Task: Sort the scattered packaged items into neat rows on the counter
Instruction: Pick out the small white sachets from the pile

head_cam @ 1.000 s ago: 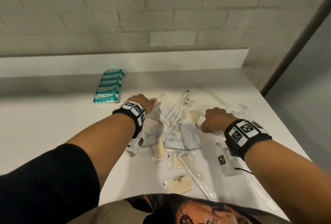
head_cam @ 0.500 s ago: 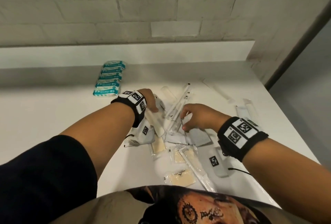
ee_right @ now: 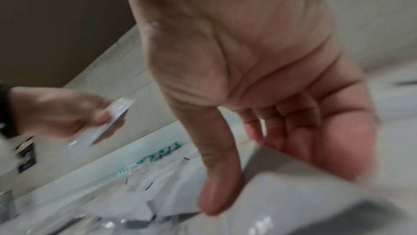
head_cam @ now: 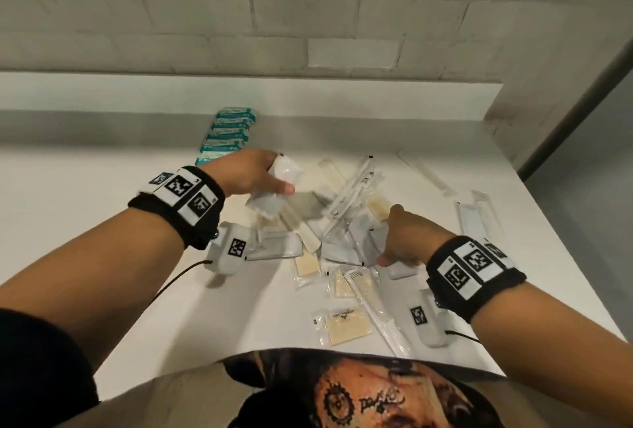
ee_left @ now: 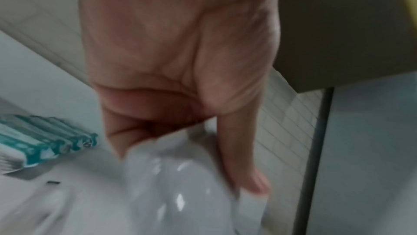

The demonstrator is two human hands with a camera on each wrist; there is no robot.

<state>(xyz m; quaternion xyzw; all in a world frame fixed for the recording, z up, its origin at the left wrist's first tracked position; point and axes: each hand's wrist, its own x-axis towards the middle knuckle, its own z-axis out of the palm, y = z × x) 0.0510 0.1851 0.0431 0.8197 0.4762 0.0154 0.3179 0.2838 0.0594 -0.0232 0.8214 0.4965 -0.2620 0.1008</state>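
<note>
A pile of clear-wrapped items (head_cam: 342, 222) lies on the white counter (head_cam: 102, 222): grey and white sachets, beige pads, toothbrushes and combs. My left hand (head_cam: 274, 177) is raised over the pile's left edge and grips a couple of white plastic packets (head_cam: 286, 170), which look blurred in the left wrist view (ee_left: 180, 185). My right hand (head_cam: 400, 242) is low at the pile's near right side, and its thumb (ee_right: 218, 185) and fingers pinch a flat white packet (ee_right: 293, 194), also visible in the head view (head_cam: 402, 270). A neat row of teal packets (head_cam: 227, 133) sits at the back left.
Wrapped combs (head_cam: 479, 218) lie apart on the right, and another comb (head_cam: 424, 170) sits farther back. Beige sachets (head_cam: 346, 325) and a long comb (head_cam: 376, 311) lie near the front edge. A brick wall and a raised ledge (head_cam: 239, 91) close the back. The counter's right edge drops off.
My left hand has lifted off the pile with white packets and moved left. My right hand has shifted right and toward me, down onto a white packet.
</note>
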